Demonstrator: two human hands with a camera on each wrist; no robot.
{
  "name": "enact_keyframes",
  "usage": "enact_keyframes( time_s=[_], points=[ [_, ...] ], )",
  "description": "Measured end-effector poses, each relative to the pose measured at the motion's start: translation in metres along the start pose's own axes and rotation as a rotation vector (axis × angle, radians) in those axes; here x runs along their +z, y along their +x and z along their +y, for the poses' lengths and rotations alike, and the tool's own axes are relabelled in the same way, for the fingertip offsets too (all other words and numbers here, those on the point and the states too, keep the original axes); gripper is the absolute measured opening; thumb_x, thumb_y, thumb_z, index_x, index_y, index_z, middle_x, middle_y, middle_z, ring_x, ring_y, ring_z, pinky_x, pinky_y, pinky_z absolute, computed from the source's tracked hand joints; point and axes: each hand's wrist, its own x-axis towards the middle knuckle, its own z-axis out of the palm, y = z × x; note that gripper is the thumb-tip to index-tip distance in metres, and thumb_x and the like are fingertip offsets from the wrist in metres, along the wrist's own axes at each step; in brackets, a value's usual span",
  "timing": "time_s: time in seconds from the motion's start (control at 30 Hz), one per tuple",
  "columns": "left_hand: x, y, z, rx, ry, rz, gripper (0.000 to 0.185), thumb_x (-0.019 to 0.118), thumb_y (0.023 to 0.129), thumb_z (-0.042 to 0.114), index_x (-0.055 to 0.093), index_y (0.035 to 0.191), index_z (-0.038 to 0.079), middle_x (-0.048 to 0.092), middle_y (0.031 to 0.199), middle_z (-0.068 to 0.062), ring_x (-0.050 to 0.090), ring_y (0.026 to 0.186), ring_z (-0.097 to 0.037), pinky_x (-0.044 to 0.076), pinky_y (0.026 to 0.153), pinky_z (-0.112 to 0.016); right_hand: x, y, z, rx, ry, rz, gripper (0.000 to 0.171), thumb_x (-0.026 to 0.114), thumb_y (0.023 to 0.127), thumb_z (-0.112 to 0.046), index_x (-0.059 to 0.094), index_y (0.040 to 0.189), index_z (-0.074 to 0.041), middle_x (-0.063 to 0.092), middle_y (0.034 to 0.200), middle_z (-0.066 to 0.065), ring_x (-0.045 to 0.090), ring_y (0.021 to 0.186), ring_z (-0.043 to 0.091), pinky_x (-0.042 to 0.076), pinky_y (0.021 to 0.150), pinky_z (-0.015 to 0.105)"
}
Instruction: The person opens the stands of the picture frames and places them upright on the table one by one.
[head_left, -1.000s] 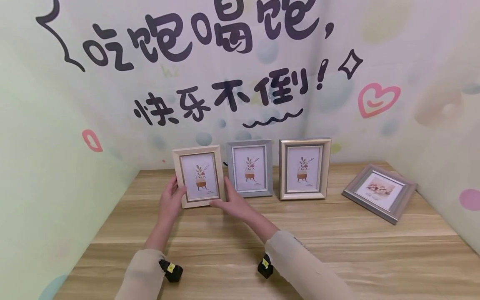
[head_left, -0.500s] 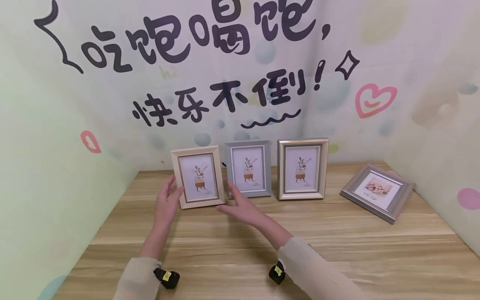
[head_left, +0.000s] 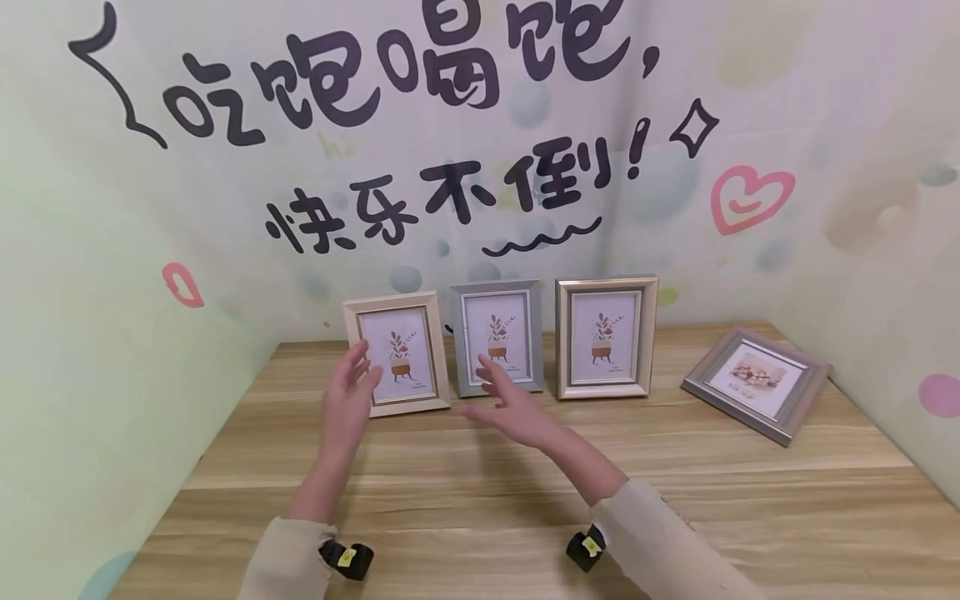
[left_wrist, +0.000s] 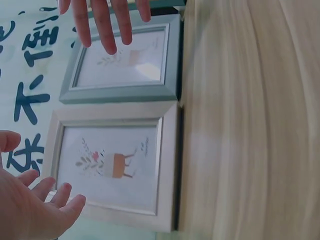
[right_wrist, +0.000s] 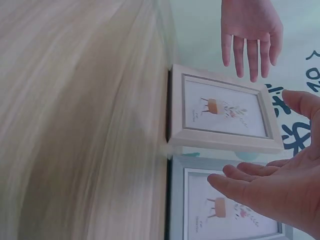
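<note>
A cream picture frame (head_left: 441, 375) stands upright at the left of a row, showing a potted plant print. In front of its left edge hovers my left hand (head_left: 347, 408), fingers loosely spread and holding nothing. My right hand (head_left: 521, 412) is held before the lower part of the grey-blue picture frame (head_left: 534, 333), its fingers extended and also free of any object. In the left wrist view, bare space separates both hands from the cream frame (left_wrist: 168, 165). The right wrist view shows the right palm (right_wrist: 285, 195) overlapping the grey-blue frame (right_wrist: 177, 200).
Right of these stands a champagne-gold picture frame (head_left: 651, 333). A brownish-grey frame (head_left: 802, 400) lies tilted back farther right, near the side wall. All are on the wood-grain table (head_left: 465, 517), before a printed backdrop (head_left: 360, 150).
Both hands have let go of the cream frame and drawn away from its sides. The right hand has moved to the right; the left has lifted in front of the frame, which stays standing.
</note>
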Motion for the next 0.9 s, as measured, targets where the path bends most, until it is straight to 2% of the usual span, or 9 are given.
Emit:
enact_keyframes(
  time_s=[0.23,0.3,0.4,0.7,0.9],
  points=[
    [0.021,-0.002,0.012,0.081,-0.048,-0.06,0.045,0.053,0.102,0.012,0.046,0.146,0.004,0.046,0.153,-0.014,0.044,0.142,-0.034,0.038,0.119,-0.046,-0.018,-0.012,-0.003,-0.052,-0.031,-0.007,0.083,0.065,0.094,-0.029,0.016,0.16,-0.012,0.03,0.161,0.022,0.034,0.146,0.044,0.031,0.117,0.063],
    [0.028,-0.002,0.015,0.099,-0.061,-0.078,0.044,0.053,0.101,0.011,0.048,0.144,0.001,0.048,0.151,-0.016,0.045,0.141,-0.035,0.038,0.119,-0.046,-0.023,-0.015,-0.004,-0.044,-0.037,0.001,0.082,0.066,0.094,-0.031,0.018,0.159,-0.015,0.03,0.162,0.02,0.034,0.147,0.042,0.031,0.118,0.063],
    [0.04,-0.003,0.018,0.111,-0.067,-0.102,0.043,0.054,0.101,0.011,0.05,0.142,0.001,0.051,0.149,-0.017,0.046,0.139,-0.035,0.039,0.118,-0.047,-0.031,-0.02,-0.003,-0.036,-0.047,0.02,0.082,0.067,0.094,-0.034,0.02,0.159,-0.014,0.031,0.162,0.019,0.035,0.147,0.04,0.032,0.117,0.063],
    [0.091,-0.008,0.023,0.158,-0.047,-0.213,0.041,0.057,0.099,0.015,0.054,0.139,0.004,0.056,0.145,-0.014,0.05,0.136,-0.035,0.038,0.118,-0.047,-0.059,-0.038,0.009,-0.013,-0.068,0.082,0.081,0.067,0.094,-0.033,0.021,0.158,-0.009,0.033,0.16,0.021,0.034,0.147,0.042,0.031,0.119,0.061],
    [0.123,-0.013,0.024,0.191,-0.043,-0.277,0.039,0.058,0.099,0.018,0.058,0.136,0.006,0.059,0.142,-0.012,0.052,0.135,-0.032,0.038,0.117,-0.052,-0.077,-0.05,0.02,-0.038,-0.087,0.117,0.077,0.065,0.096,-0.027,0.022,0.156,-0.001,0.034,0.157,0.027,0.035,0.144,0.048,0.037,0.115,0.06]
  ],
)
